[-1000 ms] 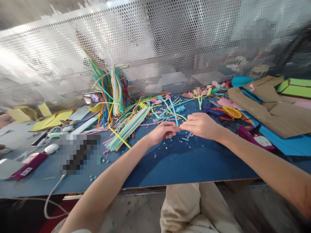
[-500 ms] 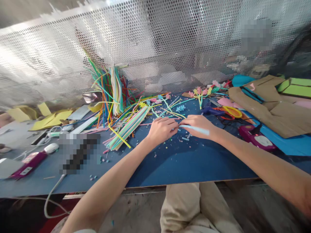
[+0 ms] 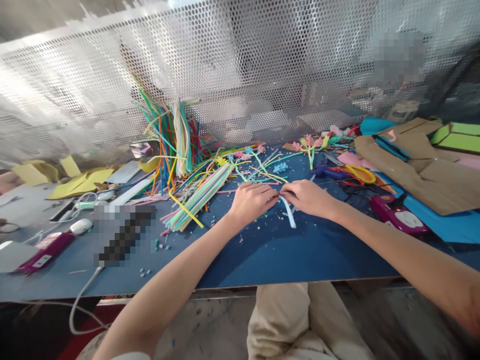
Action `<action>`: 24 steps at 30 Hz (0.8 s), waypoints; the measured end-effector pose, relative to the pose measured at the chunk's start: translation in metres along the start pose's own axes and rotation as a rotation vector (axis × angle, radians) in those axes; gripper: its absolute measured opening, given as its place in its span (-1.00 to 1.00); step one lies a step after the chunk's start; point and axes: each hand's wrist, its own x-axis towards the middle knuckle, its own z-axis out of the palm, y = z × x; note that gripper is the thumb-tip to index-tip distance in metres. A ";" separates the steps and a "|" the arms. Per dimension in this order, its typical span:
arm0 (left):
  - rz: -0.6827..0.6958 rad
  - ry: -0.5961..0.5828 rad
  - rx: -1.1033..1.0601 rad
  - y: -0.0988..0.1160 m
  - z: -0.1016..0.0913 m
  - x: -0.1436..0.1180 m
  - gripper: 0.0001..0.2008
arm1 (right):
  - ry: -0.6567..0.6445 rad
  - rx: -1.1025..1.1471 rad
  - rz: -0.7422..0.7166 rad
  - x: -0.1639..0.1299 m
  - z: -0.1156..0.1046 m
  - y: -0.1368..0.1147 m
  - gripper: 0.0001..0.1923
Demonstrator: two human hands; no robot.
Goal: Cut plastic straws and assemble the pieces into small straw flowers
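Note:
A light blue pipe cleaner (image 3: 290, 215) is pinched between the fingertips of both hands above the blue tabletop, its free end hanging down toward me. My left hand (image 3: 252, 200) is closed at its upper end, fingers bent and pressed together. Fingertip to fingertip with it, my right hand (image 3: 309, 198) also pinches there, thumb and forefinger together. Just left of my left hand lies a bundle of pastel pipe cleaners (image 3: 200, 198). Beyond my hands rest a blue leaf-shaped piece (image 3: 281, 167) and a small branch with pink and yellow leaves (image 3: 309, 147).
Many coloured pipe cleaners (image 3: 180, 142) stand at the back before a perforated metal screen (image 3: 210, 65). A purple power strip (image 3: 398, 215), scissors with yellow handles (image 3: 358, 173) and brown cardboard (image 3: 416, 170) lie right. Another purple power strip (image 3: 47, 252) and a white cable (image 3: 80, 300) lie left.
The light blue pipe cleaner has swung from lying along my right wrist to hanging down between my hands. Both hands stay close together, the right turned slightly.

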 end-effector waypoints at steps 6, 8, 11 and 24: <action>-0.264 -0.018 -0.260 0.002 0.001 0.002 -0.76 | 0.056 -0.087 -0.105 -0.001 -0.002 -0.001 -0.74; -0.358 -0.065 -0.423 0.001 0.001 0.004 -0.71 | 0.093 -0.110 -0.141 -0.001 -0.003 -0.002 -0.74; -0.484 -0.135 -0.718 -0.001 0.001 0.007 -0.64 | 0.165 -0.175 -0.225 -0.001 -0.006 -0.004 -0.72; -0.698 -0.203 -1.197 -0.002 -0.002 0.011 -0.59 | 0.328 -0.410 -0.498 -0.003 -0.009 0.005 -0.75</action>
